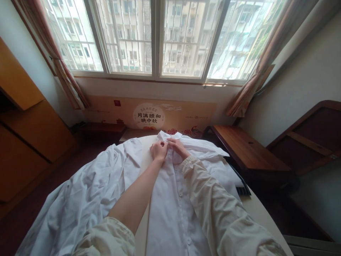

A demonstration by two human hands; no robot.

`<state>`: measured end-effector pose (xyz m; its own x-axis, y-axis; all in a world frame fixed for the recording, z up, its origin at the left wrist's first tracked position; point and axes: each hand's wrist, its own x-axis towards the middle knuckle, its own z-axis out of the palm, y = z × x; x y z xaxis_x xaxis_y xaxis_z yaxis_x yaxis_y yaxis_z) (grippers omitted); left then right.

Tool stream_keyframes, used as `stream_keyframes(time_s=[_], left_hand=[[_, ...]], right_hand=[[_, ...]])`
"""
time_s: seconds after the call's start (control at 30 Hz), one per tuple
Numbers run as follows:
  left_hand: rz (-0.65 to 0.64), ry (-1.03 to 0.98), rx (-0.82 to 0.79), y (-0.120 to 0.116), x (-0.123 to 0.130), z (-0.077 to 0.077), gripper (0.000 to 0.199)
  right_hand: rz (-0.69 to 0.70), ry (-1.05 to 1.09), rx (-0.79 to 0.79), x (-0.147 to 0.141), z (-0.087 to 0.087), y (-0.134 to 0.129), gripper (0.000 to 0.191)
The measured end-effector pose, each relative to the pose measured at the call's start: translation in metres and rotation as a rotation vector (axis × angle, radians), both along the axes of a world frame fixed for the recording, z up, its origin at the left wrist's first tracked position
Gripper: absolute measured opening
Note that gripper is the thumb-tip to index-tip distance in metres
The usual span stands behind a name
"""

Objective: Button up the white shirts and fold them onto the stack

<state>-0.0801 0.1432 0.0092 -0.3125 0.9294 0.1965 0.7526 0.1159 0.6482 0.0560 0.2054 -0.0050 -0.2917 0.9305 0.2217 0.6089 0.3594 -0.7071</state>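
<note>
A white button-up shirt (170, 199) lies front side up on a pale table (145, 151), its collar (170, 135) at the far end. Just below the collar, my left hand (159, 150) is closed with its fingers pinched on the shirt front. Beside it my right hand (178, 146) has thumb and fingers together on the same spot of the placket. The exact bit of cloth or button between the fingertips is too small to make out. Several buttons run down the front toward me.
Crumpled white cloth (90, 192) covers the table's left side. A dark striped item (243, 191) pokes out at the right edge. Beyond stand a wooden bench (247, 147) and a printed box panel (112, 112) below the barred window (157, 39). A wooden cabinet (34, 138) stands left.
</note>
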Motion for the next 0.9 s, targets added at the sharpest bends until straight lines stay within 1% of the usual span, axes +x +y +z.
stream_keyframes(time_s=[0.1, 0.2, 0.27, 0.33, 0.43, 0.53, 0.6, 0.7, 0.73, 0.77, 0.8, 0.83, 0.9], left_hand=[[-0.009, 0.009, 0.01, -0.001, 0.001, 0.001, 0.033], [-0.008, 0.031, 0.025, -0.001, 0.004, 0.001, 0.033], [-0.037, 0.058, 0.073, 0.0, 0.008, 0.0, 0.034], [-0.111, 0.101, 0.116, 0.003, 0.012, -0.002, 0.039], [-0.224, 0.171, 0.095, 0.008, 0.017, -0.005, 0.047], [-0.244, 0.231, 0.069, 0.017, 0.017, -0.005, 0.044], [-0.239, 0.28, 0.071, 0.023, 0.012, -0.004, 0.043], [-0.254, 0.362, 0.076, 0.032, 0.004, -0.003, 0.042], [-0.253, 0.385, 0.078, 0.034, 0.002, -0.003, 0.041], [-0.249, 0.403, 0.077, 0.036, 0.0, -0.004, 0.04], [-0.243, 0.411, 0.075, 0.036, 0.0, -0.005, 0.039], [-0.235, 0.408, 0.073, 0.037, 0.0, -0.007, 0.038], [-0.217, 0.372, 0.072, 0.037, 0.0, -0.01, 0.04]], right_hand=[[-0.023, 0.236, -0.118, 0.0, 0.007, 0.009, 0.067], [-0.015, 0.379, -0.161, 0.002, 0.018, 0.01, 0.077], [0.003, 0.406, -0.162, 0.004, 0.024, 0.008, 0.078], [0.012, 0.4, -0.15, 0.006, 0.029, 0.005, 0.077], [0.047, 0.477, -0.174, 0.007, 0.035, 0.001, 0.079], [0.061, 0.597, -0.22, 0.007, 0.038, 0.0, 0.082], [0.054, 0.776, -0.265, 0.005, 0.036, 0.0, 0.078], [0.063, 1.143, -0.353, 0.0, 0.03, 0.004, 0.057], [0.069, 1.221, -0.373, -0.002, 0.027, 0.006, 0.05], [0.076, 1.255, -0.385, -0.005, 0.025, 0.008, 0.045], [0.081, 1.239, -0.384, -0.007, 0.022, 0.01, 0.041], [0.082, 1.176, -0.371, -0.011, 0.019, 0.012, 0.038], [0.097, 0.948, -0.311, -0.018, 0.015, 0.017, 0.032]])
